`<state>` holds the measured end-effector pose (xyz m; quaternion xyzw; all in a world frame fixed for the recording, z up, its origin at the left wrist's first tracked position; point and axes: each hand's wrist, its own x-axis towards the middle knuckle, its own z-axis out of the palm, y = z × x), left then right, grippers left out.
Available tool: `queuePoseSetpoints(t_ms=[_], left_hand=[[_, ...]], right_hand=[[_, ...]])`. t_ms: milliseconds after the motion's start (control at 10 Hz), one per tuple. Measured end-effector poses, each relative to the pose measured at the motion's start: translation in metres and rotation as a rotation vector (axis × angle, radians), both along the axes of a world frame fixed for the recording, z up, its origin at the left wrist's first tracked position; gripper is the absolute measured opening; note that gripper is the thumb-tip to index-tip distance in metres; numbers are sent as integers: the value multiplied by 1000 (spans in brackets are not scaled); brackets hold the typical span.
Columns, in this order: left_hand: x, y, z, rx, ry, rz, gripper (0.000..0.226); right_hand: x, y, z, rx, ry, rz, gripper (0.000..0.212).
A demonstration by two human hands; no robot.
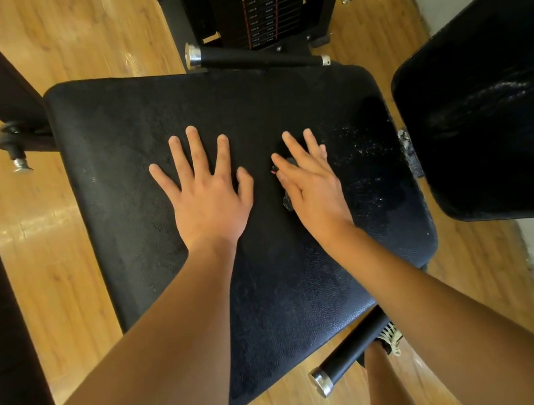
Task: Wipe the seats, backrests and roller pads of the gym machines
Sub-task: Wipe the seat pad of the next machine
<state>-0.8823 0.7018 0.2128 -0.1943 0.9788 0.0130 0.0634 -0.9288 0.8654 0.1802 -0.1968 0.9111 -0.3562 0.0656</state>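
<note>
Seat first: the black, squarish, grainy padded vinyl seat (308, 300) sits dead centre under us, and both hands are planted on it. Our left hand (209, 197) lies palm-down with the fingers straight and fanned wide, holding nothing. Our right hand (312, 188) is flat too, fingers straight and closer together, pressing on a small dark lump with a pink speck (288, 201) that peeks out by the thumb. Can't tell what it is, and the fingers aren't curled round it. The far-left stretch of the seat looks fuzzier than the rest, maybe a dark cloth spread out, honestly hard to call. A scatter of white spray droplets (362, 153) sits just right of the right hand, so we'd say we're mid-wipe on the seat, with that wet patch not yet rubbed in. The next move probably wants the right hand swept over those drops with firm, even pressure out to the edge, then on to the black padded backrest (492, 99) just beside the seat on the right, which has pale streaks on it. Count-wise: one seat, one backrest, two hands, two black grip bars with chrome end caps (far bar (254, 56), near bar (350, 353)), one black weight stack (258, 6), and no roller pad we can make out, all on an orange wooden plank floor (58, 251).
</note>
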Motion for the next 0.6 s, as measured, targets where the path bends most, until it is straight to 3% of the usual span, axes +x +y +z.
queuePoseSetpoints(t_ms=[200, 400, 600], left_hand=[[0, 0, 0, -6, -1, 1, 61], [0, 1, 1, 0, -4, 0, 61], [0, 0, 0, 0, -5, -1, 61]], right_hand=[[43, 20, -5, -17, 16, -25, 30], [5, 1, -1, 7, -16, -49, 30], [23, -3, 2, 24, -37, -161, 32]])
